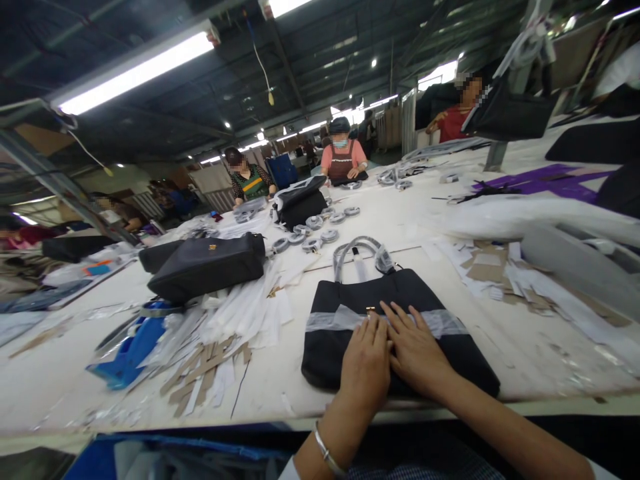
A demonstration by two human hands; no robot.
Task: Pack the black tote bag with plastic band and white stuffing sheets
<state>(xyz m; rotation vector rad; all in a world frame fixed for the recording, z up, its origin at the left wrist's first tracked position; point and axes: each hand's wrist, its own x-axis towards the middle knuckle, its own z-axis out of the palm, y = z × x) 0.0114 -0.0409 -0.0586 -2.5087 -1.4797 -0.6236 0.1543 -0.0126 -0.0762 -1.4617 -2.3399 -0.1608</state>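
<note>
A black handbag (pixel 330 363) lies flat on the table in front of me, its grey wrapped handles (pixel 367 241) pointing away. Across its front runs a band of translucent plastic film (pixel 447 324), with a loose flap standing up left of a small gold clasp (pixel 371 311). My left hand (pixel 366 357) rests on the film just below the clasp, fingers close together and partly bent, with the tips down. Beside it, my right hand (pixel 416 350) lies flat with fingers spread over the film and bag. The thumbs' area between the hands is partly hidden.
A second black bag (pixel 213 267) lies to the left, near white strips (pixel 245 310), cardboard pieces (pixel 205 373) and a blue tape dispenser (pixel 133 350). Wrapped coiled straps (pixel 313 223) sit farther back. More scraps (pixel 500 267) are at right. Several people work across the table.
</note>
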